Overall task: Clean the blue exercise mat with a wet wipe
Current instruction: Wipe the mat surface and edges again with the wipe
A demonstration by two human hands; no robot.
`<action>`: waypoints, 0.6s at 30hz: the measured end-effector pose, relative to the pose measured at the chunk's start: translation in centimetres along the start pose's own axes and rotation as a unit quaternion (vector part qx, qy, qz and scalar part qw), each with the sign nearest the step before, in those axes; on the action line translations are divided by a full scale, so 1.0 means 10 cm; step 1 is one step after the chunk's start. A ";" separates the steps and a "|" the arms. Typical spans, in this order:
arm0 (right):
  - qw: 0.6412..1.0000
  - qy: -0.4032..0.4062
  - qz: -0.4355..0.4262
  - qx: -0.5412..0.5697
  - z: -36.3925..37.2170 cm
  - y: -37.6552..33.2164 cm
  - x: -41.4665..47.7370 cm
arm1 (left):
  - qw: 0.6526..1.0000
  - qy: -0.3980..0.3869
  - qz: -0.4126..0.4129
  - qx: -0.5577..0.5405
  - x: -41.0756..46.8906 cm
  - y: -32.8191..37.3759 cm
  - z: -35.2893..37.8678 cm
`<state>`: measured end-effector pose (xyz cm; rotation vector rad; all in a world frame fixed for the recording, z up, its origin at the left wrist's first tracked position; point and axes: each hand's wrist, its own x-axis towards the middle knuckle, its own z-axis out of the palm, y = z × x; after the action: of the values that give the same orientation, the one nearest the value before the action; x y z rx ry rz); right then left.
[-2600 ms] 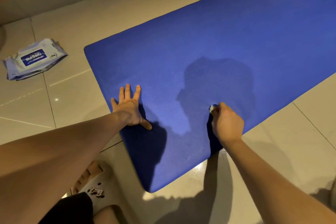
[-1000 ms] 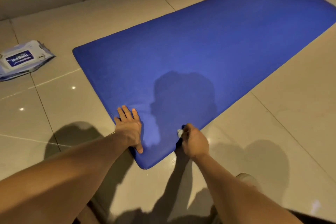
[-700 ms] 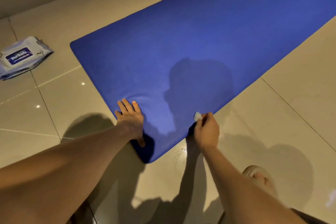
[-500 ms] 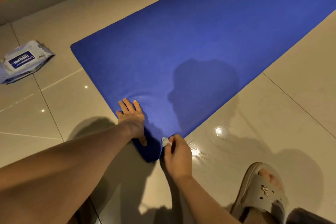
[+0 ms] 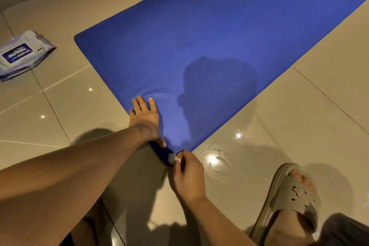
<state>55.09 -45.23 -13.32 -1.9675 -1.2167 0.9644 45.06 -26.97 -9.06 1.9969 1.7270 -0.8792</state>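
The blue mat [image 5: 199, 36] is lying flat on the floor [image 5: 60, 106], its length running away to the upper right. My left hand [image 5: 144, 118] is pressing it with straight fingers [image 5: 142, 104]; my right hand [image 5: 188, 177] is pinching a wipe [image 5: 172, 158] at its near corner.

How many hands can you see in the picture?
2. The left hand presses flat on the blue exercise mat near its short edge. The right hand pinches a wet wipe at the mat's nearest corner.
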 end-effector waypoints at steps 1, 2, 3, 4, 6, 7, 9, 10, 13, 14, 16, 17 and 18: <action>1.000 0.026 0.009 0.005 -0.05 0.04 0.11 | 1.000 -0.002 -0.002 0.001 0.00 0.01 -0.01; 0.998 0.061 0.024 0.009 -0.15 0.07 0.27 | 1.000 -0.002 -0.003 0.002 0.01 0.01 -0.01; 0.994 0.102 0.044 0.014 -0.28 0.10 0.46 | 1.000 -0.001 -0.003 0.002 0.01 0.01 -0.01; 0.988 0.138 0.067 0.020 -0.43 0.13 0.66 | 1.000 0.000 -0.002 0.000 0.00 0.00 -0.01; 0.980 0.181 0.085 0.024 -0.58 0.15 0.83 | 1.000 0.001 0.001 -0.001 0.00 -0.02 0.01; 0.978 0.186 0.090 0.028 -0.54 0.11 0.79 | 1.000 0.002 0.001 -0.002 0.00 -0.02 0.02; 0.982 0.159 0.089 0.051 -0.32 0.00 0.52 | 1.000 0.001 0.001 -0.004 0.00 -0.02 0.02; 0.987 0.129 0.081 0.054 -0.16 -0.06 0.32 | 1.000 0.002 0.002 -0.005 0.01 -0.03 0.01; 0.999 0.030 0.029 0.010 0.11 -0.08 -0.07 | 1.000 0.003 0.008 -0.012 0.03 -0.03 0.01; 0.999 0.027 0.025 0.002 0.06 -0.06 -0.02 | 1.000 0.004 0.009 -0.013 0.03 -0.03 0.02; 0.995 0.083 0.050 0.019 -0.16 -0.01 0.27 | 1.000 0.008 0.010 -0.012 0.03 -0.04 0.03; 0.989 0.122 0.074 0.029 -0.32 0.01 0.46 | 1.000 0.010 0.010 -0.011 0.03 -0.04 0.04; 0.984 0.149 0.094 0.031 -0.48 0.03 0.63 | 1.000 0.013 0.010 -0.011 0.03 -0.05 0.05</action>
<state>61.23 -40.17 -12.61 -2.1134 -0.8372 0.7507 44.50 -26.96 -9.54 2.0156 1.7206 -0.8282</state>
